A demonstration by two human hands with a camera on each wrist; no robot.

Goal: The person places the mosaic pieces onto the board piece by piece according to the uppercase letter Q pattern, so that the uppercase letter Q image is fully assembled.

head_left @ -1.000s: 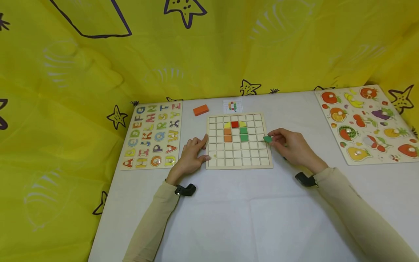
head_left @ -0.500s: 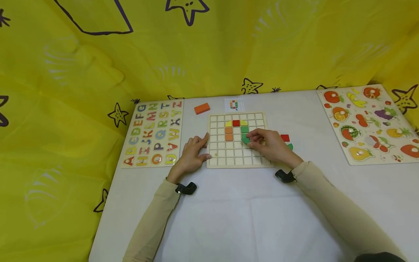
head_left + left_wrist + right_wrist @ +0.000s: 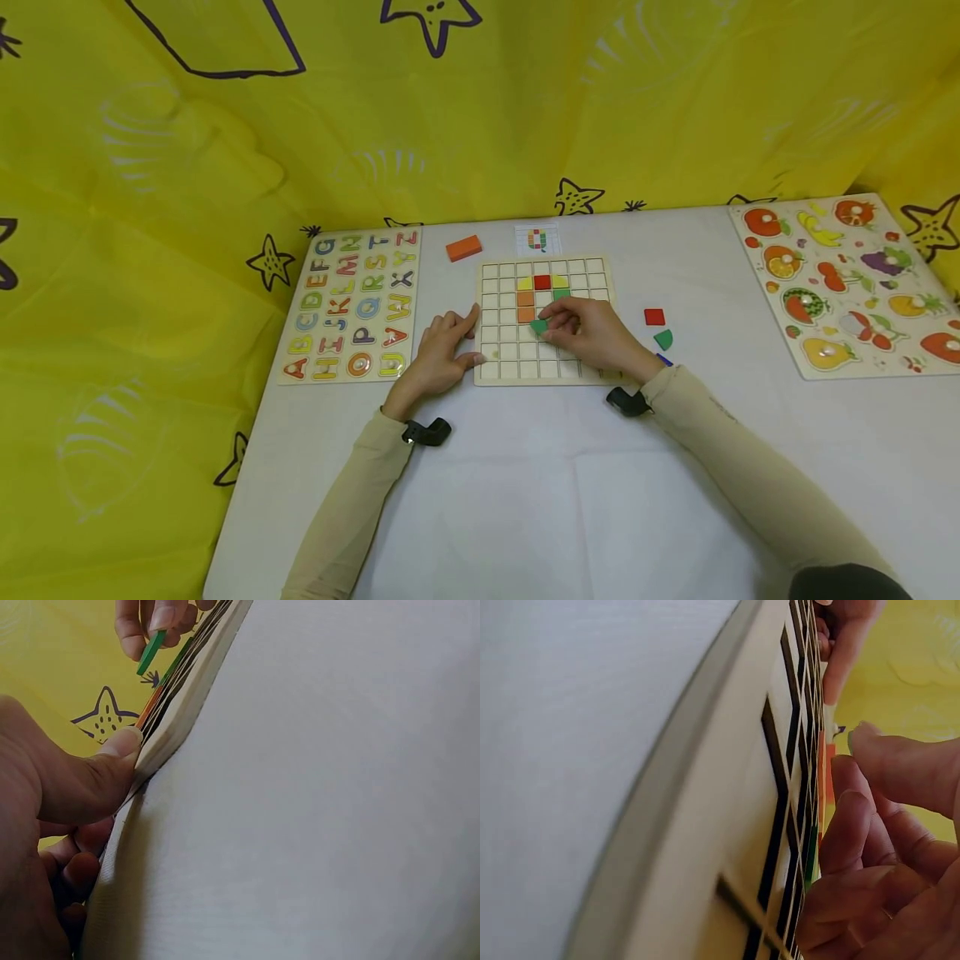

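My right hand [image 3: 592,332] pinches a small green tile [image 3: 538,327] between thumb and fingertips over the middle of a wooden grid board [image 3: 510,369]. In the left wrist view the green tile [image 3: 151,652] is tilted and apart from the board. At the board's left edge, my left hand [image 3: 441,354] rests with its thumb on the rim and its index finger along the side. Orange tiles [image 3: 525,298], a red tile [image 3: 542,282], yellow tiles [image 3: 560,282] and a green tile [image 3: 561,294] lie in the grid. My right hand hides some cells.
A pattern card [image 3: 537,239] and an orange block [image 3: 463,247] lie behind the board. Right of it are a loose red square [image 3: 654,317], a green quarter-round [image 3: 663,339] and a partly hidden blue piece [image 3: 664,360]. An alphabet board [image 3: 345,308] and a fruit board [image 3: 847,283] flank everything.
My right hand has carried the green tile leftward from the board's right edge to its middle. Loose pieces at the right have come into view. The left hand has stayed at the edge.
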